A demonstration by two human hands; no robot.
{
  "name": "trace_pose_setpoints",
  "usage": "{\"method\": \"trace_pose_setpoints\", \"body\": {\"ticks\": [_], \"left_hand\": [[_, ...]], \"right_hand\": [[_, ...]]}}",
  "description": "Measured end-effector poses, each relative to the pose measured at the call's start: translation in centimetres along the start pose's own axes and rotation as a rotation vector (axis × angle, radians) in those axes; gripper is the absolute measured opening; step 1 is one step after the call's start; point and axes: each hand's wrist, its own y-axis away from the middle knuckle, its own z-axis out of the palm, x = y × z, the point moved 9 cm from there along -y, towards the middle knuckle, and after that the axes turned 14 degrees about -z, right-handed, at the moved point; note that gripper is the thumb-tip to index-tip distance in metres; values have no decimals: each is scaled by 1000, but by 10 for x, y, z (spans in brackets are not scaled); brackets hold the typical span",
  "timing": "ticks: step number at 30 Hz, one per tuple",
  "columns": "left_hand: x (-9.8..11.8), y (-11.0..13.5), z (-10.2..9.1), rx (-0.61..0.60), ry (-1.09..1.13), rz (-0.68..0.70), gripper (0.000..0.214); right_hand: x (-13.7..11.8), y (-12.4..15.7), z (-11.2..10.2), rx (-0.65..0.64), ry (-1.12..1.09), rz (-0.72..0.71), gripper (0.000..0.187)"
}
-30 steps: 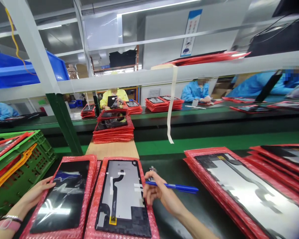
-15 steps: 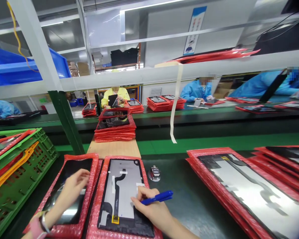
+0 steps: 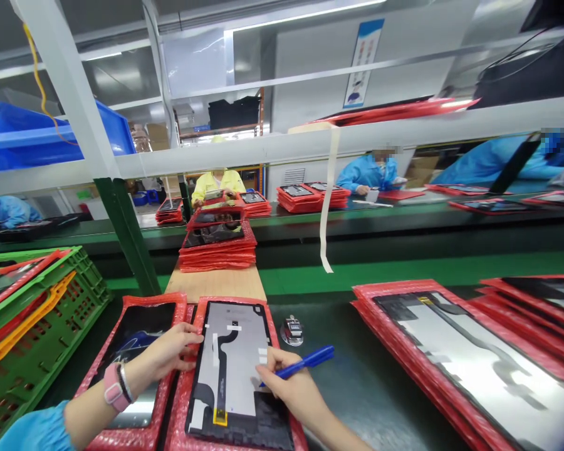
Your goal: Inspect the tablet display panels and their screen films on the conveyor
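Observation:
A tablet panel (image 3: 230, 369) lies back-up on red bubble wrap (image 3: 188, 407) in front of me, showing a grey plate and a black flex cable. My right hand (image 3: 286, 385) grips a blue pen (image 3: 305, 361), its tip down on the panel's right side. My left hand (image 3: 169, 354), with a pink watch at the wrist, rests on the panel's left edge with fingers curled. A second panel (image 3: 136, 341) with a dark screen lies just to the left on its own red wrap.
A small metal object (image 3: 292, 330) sits beyond the panel. Large panels on red wrap (image 3: 455, 351) fill the right. A green crate (image 3: 37, 332) stands at the left. A stack of red-wrapped panels (image 3: 217, 247) sits ahead on a wooden board. Other workers sit across the line.
My left hand has moved from the dark left panel to the middle panel's left edge. My right hand brought the pen down over the panel and now holds its tip on the right side.

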Motion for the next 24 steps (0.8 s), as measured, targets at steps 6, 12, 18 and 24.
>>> {"method": "trace_pose_setpoints", "body": {"ticks": [6,12,18,24], "left_hand": [[5,-5,44,-161,28,32,34],[10,1,62,-198,74,136,31],[39,21,61,-134,61,337,46],[71,51,57,-76,85,535,50]], "right_hand": [[8,-2,-2,-2,-209,53,53],[11,-4,-17,24,-291,87,51],[-19,-17,-58,171,-316,7,52],[-75,-32,-110,442,-209,-237,35]]}}
